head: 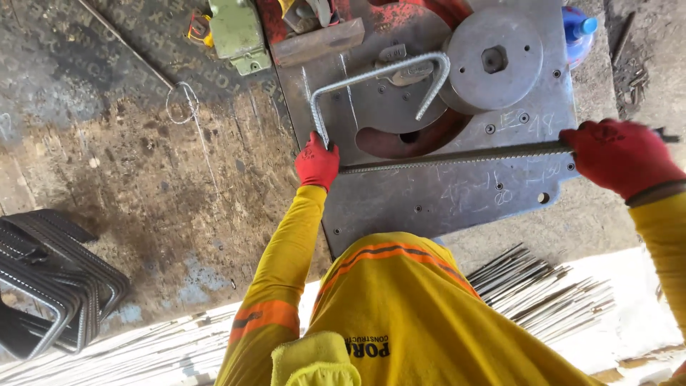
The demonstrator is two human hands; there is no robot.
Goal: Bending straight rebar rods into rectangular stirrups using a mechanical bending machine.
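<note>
Sleeves of bright yellow cloth with orange bands fill the near edge, and behind them lie thin straight steel rods (550,293) in a loose bundle below the grey steel bending plate (429,200). Left of that plate, at the near left corner, sits a stack of dark bent rebar stirrups (50,279) on the stained wooden desk (143,164).

At the plate's near left edge, the left hand (317,161), in a red glove, is closed around the free end of the ribbed grey rebar bent into a squared hook (371,78). At the plate's right edge, the right hand (618,154), also red-gloved, is clenched around the long ribbed steel lever bar (457,154), which lies across the plate.

Farther up the plate, the hooked rebar wraps against the round grey steel bending disc with a hexagonal centre (493,61). Beyond the plate's far left corner stands a pale green metal box (237,32); beyond its far right corner, a blue plastic bottle (577,32).
</note>
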